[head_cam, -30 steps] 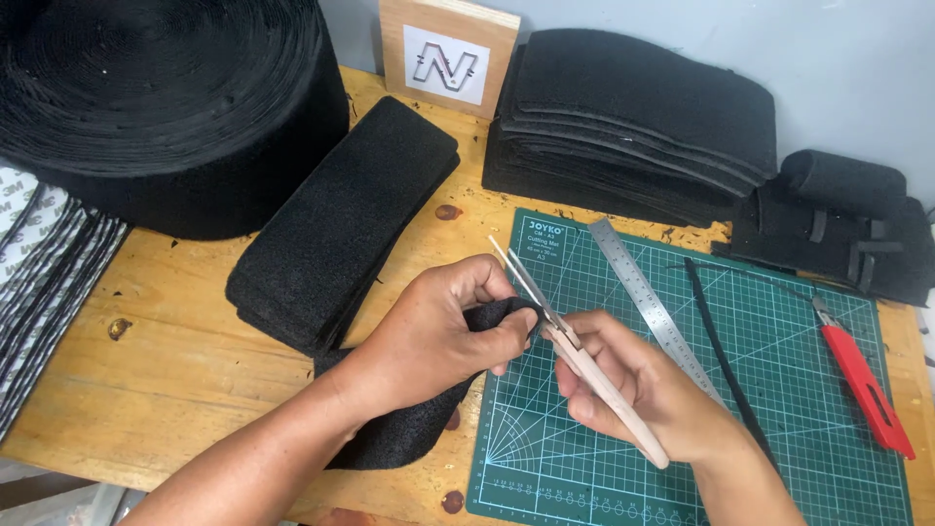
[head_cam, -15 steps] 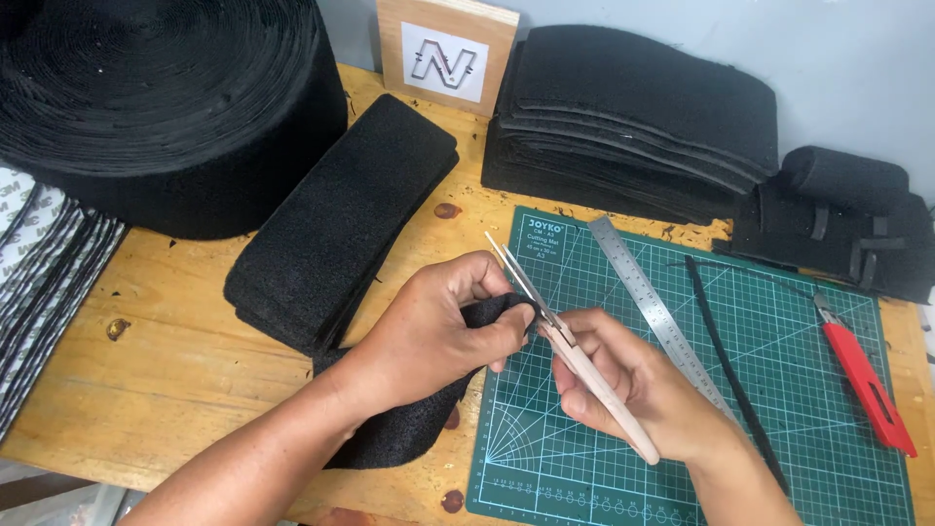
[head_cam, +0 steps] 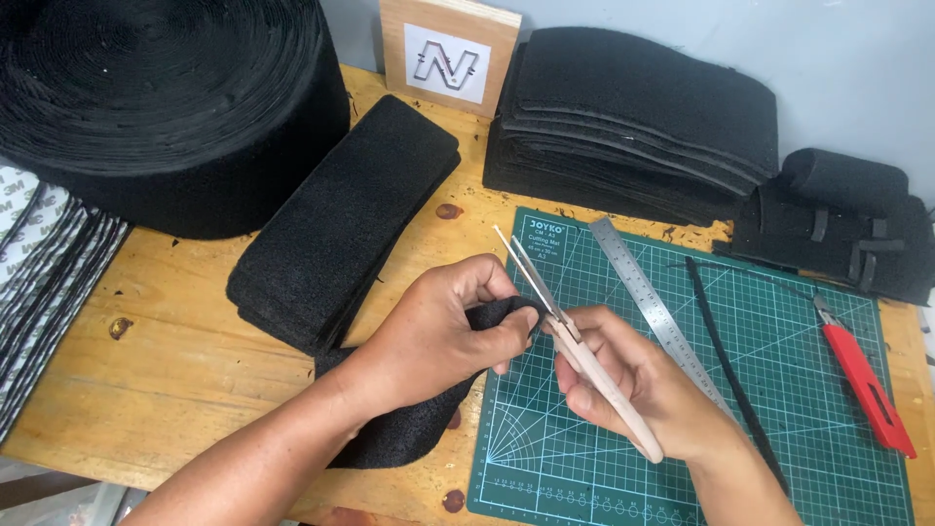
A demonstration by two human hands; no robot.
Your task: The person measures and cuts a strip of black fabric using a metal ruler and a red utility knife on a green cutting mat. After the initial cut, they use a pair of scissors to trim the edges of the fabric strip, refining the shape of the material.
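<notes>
At frame centre, we see the left hand (head_cam: 443,331) pinching a black foam strip (head_cam: 409,429), while the right hand (head_cam: 633,385) grips open scissors (head_cam: 575,346) over the green cutting mat (head_cam: 779,390).

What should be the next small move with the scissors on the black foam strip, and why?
Probably close the pale-handled scissors for one short snip. The right hand holds them with the blades slightly parted at the end of the black foam strip, which the left hand pinches above the edge of the green cutting mat. I cannot see how far the foam sits between the blades.
</notes>
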